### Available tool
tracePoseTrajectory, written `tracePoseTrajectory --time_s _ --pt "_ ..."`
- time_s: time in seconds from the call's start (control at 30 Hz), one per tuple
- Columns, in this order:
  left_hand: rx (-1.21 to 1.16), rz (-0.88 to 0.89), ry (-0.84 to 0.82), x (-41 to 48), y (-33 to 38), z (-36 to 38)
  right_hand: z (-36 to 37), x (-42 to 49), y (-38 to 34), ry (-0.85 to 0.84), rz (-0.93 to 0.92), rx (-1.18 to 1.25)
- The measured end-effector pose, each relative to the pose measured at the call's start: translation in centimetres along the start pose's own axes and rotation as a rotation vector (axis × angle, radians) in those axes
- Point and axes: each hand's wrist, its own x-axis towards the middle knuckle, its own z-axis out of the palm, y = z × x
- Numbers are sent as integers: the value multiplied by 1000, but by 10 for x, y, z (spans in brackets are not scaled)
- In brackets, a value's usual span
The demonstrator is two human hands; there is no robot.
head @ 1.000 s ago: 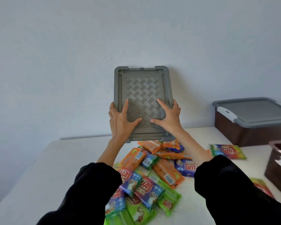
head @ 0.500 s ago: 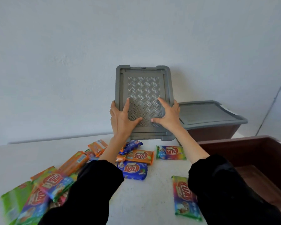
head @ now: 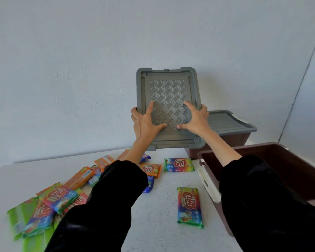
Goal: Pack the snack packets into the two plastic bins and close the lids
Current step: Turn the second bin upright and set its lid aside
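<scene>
I hold a grey bin lid (head: 168, 91) upright in the air above the table, its underside with the woven pattern facing me. My left hand (head: 145, 122) grips its left edge and my right hand (head: 196, 119) grips its right edge, thumbs on the face and fingers behind. An open brown bin (head: 289, 170) with a white latch stands at the right. A second brown bin (head: 235, 140) with its grey lid (head: 227, 122) on sits behind it. Several colourful snack packets (head: 62, 195) lie spread over the table's left and middle, one rainbow packet (head: 189, 206) near the open bin.
The white table (head: 160, 211) reaches back to a pale wall (head: 80, 70). Another rainbow packet (head: 178, 164) lies in front of the closed bin. My black sleeves cover part of the packet pile.
The view has swung right, so the packets sit further left and the open bin has come into sight. The lid stays held up in both hands, now nearer the closed bin.
</scene>
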Motion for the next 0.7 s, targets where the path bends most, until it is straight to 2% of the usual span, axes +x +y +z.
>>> tracePoseTrajectory --time_s 0.37,0.7 --pt "5 26 20 -4 94 63 -82 23 78 4 -43 -47" --pt "-114 -48 59 -32 136 118 -114 28 146 -46 -100 -34"
